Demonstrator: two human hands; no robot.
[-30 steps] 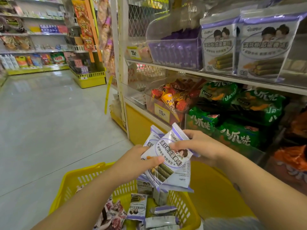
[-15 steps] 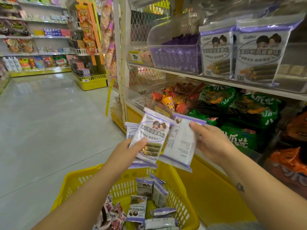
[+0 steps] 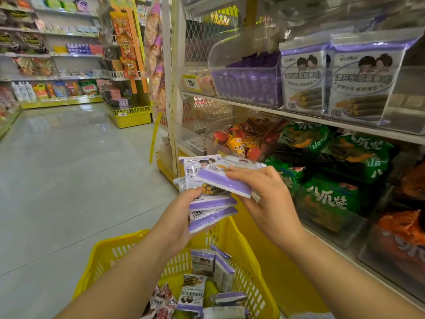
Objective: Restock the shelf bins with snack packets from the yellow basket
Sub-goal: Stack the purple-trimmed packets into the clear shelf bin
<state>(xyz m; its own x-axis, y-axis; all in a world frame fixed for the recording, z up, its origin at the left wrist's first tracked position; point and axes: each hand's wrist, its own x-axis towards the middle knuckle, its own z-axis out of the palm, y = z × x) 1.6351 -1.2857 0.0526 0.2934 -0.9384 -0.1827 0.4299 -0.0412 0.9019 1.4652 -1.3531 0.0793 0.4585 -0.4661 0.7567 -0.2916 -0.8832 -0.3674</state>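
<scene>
Overlapping snack packets (image 3: 208, 204) across left hand (image 3: 177, 219), fingers hidden.

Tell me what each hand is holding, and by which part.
The left hand grips a fanned stack of purple-and-white plastic snack packets along their left side; the right hand pinches the top packet by its right end.
</scene>
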